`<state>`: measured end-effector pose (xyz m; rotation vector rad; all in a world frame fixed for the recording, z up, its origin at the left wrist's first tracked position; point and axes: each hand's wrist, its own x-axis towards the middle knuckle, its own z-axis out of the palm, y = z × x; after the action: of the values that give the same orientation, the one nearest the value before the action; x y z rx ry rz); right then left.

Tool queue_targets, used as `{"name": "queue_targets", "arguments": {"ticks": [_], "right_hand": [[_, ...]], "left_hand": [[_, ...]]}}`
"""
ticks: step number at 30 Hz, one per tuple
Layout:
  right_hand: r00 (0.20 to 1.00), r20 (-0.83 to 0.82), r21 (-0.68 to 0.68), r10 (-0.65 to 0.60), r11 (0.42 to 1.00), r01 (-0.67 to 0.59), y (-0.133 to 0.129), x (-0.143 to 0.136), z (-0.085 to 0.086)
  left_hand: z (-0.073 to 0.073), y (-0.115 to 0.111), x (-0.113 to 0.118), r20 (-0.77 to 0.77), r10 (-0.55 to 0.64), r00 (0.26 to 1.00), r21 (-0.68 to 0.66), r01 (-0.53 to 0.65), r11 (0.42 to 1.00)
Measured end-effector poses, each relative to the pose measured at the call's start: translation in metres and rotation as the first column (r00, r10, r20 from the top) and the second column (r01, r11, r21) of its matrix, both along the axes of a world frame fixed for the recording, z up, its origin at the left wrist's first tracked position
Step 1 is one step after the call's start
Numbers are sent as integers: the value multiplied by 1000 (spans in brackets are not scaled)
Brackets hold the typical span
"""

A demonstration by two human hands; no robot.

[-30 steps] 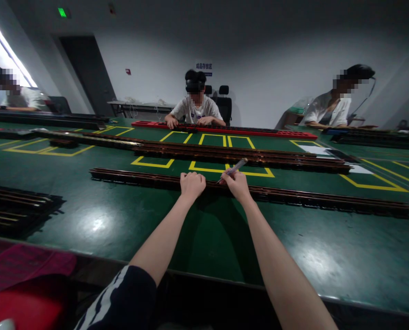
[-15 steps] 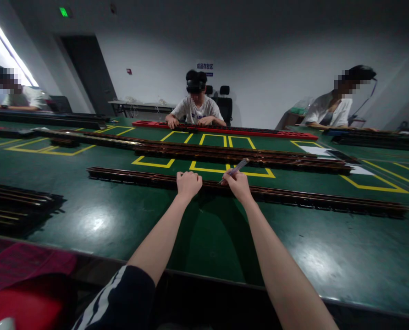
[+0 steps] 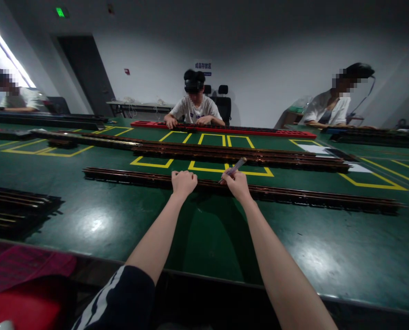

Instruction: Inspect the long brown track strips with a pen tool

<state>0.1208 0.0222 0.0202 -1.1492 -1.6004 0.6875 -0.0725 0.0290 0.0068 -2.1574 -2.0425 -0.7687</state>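
A long dark strip with coppery lines along it (image 3: 304,196) lies crosswise on the green table in front of me. My left hand (image 3: 184,183) is closed over its middle, knuckles up, with the fingertips hidden behind it. Just to the right, my right hand (image 3: 237,183) pinches a slim pen-shaped tool (image 3: 236,166) with a pale barrel. The tool leans up to the right, and its lower tip points down at the strip. Whether the tip touches the strip I cannot tell.
Behind the strip lies a bundle of similar long strips (image 3: 204,151); another stack (image 3: 15,208) lies at the left. Yellow tape outlines (image 3: 373,183) mark the green table (image 3: 122,220). Across it, a person (image 3: 197,107) works at a red rail (image 3: 276,133). Two more people sit left and right.
My left hand and the strip have shifted slightly to the left. The right hand with the pen-shaped tool has stayed nearly in place, and the whole view has drifted a little.
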Motion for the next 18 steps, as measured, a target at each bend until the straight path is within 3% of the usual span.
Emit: {"name": "queue_targets", "arguments": {"ticks": [9, 14, 18], "right_hand": [[1000, -13, 31, -20, 999, 21, 3, 5, 0], [991, 20, 69, -129, 989, 128, -1, 4, 3], [993, 55, 49, -106, 993, 104, 2, 4, 0]], "left_hand": [[3, -2, 0, -15, 1, 1000, -15, -1, 1000], [4, -2, 0, -29, 13, 1000, -14, -14, 1000], [4, -3, 1, -32, 14, 999, -7, -14, 1000]]}}
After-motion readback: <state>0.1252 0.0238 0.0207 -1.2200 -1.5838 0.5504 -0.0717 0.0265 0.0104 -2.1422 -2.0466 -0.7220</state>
